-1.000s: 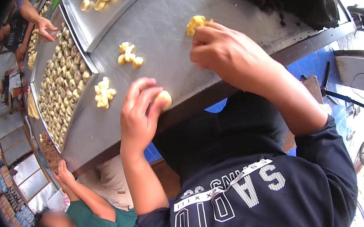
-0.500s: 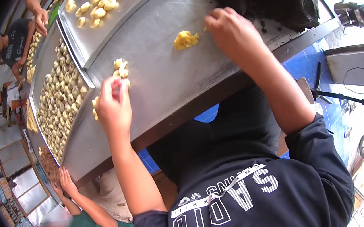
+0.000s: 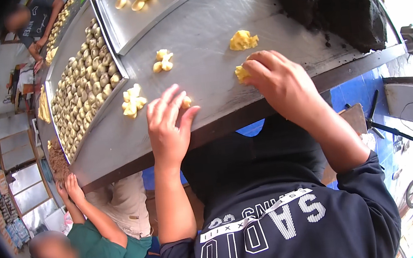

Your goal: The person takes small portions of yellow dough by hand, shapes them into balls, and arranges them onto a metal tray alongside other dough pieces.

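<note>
My left hand [image 3: 169, 125] is over the metal table's near edge, fingers stretched and thumb apart. A small yellow dough ball [image 3: 186, 102] sits on the table at the gap between thumb and forefinger. In my right hand [image 3: 278, 77] a torn piece of yellow dough [image 3: 241, 74] is pinched between the fingertips, close to the table surface. Just beyond lies a loose yellow dough lump [image 3: 243, 40]. Two small clusters of dough pieces rest left of centre: one cluster [image 3: 133, 101] beside my left hand, another cluster [image 3: 162, 61] farther back.
A large dark, crumbly mass [image 3: 343, 6] stands at the back right of the table [image 3: 202, 43]. Left is a tray [image 3: 123, 80] packed with filled dough balls; another tray [image 3: 128, 45] holds plain yellow pieces. Two co-workers, one in a green shirt [image 3: 101, 255], work along the left.
The view has shifted, so the table things appear farther right. My left hand has come nearer me and its fingers have spread. My right hand has come nearer me, now with the dough piece showing.
</note>
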{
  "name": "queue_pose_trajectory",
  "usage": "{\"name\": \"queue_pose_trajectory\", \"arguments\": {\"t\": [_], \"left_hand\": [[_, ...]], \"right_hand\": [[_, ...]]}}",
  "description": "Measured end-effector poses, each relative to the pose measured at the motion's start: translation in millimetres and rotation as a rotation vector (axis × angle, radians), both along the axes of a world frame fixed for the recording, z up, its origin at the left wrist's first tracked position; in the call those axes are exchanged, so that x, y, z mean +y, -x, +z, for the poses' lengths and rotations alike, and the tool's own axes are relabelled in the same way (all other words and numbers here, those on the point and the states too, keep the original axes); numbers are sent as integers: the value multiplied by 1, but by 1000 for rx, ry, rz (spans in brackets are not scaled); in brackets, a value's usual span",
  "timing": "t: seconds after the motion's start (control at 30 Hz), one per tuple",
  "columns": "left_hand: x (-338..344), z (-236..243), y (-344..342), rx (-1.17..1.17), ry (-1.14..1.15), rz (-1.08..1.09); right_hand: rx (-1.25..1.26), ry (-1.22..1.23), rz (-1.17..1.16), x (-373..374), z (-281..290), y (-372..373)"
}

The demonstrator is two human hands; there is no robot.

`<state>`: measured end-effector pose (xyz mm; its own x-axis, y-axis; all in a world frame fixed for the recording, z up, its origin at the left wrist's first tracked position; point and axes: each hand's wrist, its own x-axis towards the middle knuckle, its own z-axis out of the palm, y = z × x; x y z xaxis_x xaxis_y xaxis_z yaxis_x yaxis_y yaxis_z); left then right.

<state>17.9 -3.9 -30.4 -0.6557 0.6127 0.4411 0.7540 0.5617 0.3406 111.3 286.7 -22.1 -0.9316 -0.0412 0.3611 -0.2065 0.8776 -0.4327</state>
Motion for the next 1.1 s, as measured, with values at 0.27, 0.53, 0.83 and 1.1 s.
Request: {"name": "queue_pose_trajectory", "arguments": {"t": [0.27, 0.53, 0.83, 1.1], "left_hand": [[8, -7, -2, -740, -763, 126], [-7, 1, -14, -30, -12, -2], [-4, 0, -14, -40, -39, 63], [-13, 24, -19, -49, 395, 95]], "right_hand": [[14, -190, -24, -4, -1, 25], [-28, 93, -79, 2, 13, 2], [111, -75, 56, 6, -7, 24], [8, 135, 3, 16, 7, 5]]}}
